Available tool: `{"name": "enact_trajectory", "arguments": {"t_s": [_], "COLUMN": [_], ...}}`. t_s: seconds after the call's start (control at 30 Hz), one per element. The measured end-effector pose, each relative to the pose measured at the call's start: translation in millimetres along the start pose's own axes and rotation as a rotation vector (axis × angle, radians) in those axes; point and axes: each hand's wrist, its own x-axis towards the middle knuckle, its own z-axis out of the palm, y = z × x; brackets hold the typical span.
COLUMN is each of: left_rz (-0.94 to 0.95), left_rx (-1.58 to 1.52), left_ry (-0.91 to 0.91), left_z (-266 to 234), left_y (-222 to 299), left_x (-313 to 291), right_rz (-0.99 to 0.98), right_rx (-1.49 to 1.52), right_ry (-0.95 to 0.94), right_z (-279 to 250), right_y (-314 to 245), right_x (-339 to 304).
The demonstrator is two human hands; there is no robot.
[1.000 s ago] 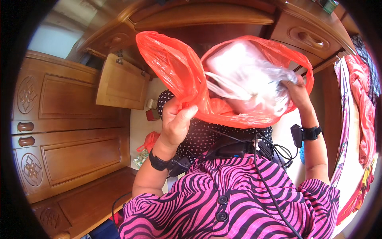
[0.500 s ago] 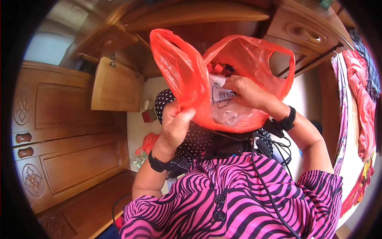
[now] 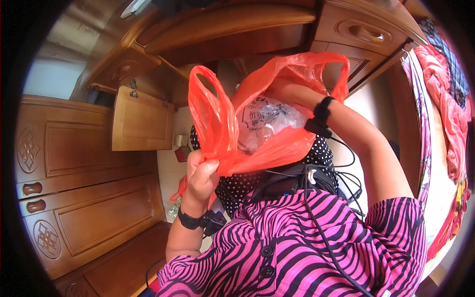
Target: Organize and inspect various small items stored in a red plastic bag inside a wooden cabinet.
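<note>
A red plastic carrier bag (image 3: 215, 119) stands open over my lap, its two handle loops upright. My left hand (image 3: 202, 178) is closed on the bag's left edge, with a fold of the film bunched under the thumb. My right hand (image 3: 287, 90) reaches inside at the far side, and its fingers are hidden by the red film. In the bag's mouth lies a crumpled translucent white plastic bag (image 3: 264, 119) with dark print. Whatever is inside that white bag cannot be made out.
A wooden cabinet door (image 3: 141, 119) hangs open ahead on the left. Larger carved wooden doors (image 3: 99, 175) line the left side. At the right, pink and patterned cloths (image 3: 440, 109) lie along a bed-like surface. Black cables (image 3: 346, 183) loop beside my waist.
My right hand has moved off the white bag and deeper toward the far side of the red bag. My left hand has lowered and shifted left, still gripping the edge.
</note>
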Motion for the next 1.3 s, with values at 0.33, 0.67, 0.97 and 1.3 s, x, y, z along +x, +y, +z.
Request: {"name": "enact_trajectory", "arguments": {"t_s": [0.33,0.67,0.97,1.3], "left_rz": [-0.089,-0.006,0.084,0.124], "left_rx": [0.072,-0.033,-0.026,-0.086], "left_ry": [0.047,-0.081,0.091,0.113], "left_z": [-0.3,-33.0,-33.3,-28.8], "left_y": [6.8,-4.4,-25.5,-39.6], "left_x": [-15.6,-2.2,35.1,59.4], "right_rz": [0.03,0.138,0.164,0.226], "right_rx": [-0.015,0.241,0.677,0.685], "right_ry": [-0.17,-0.108,0.22,0.388], "right_z": [-56.9,-57.6,-55.7,-68.7], "right_y": [-87.3,-75.6,-36.3,12.0], "right_x": [-14.6,-14.4,-19.5,-12.1]}}
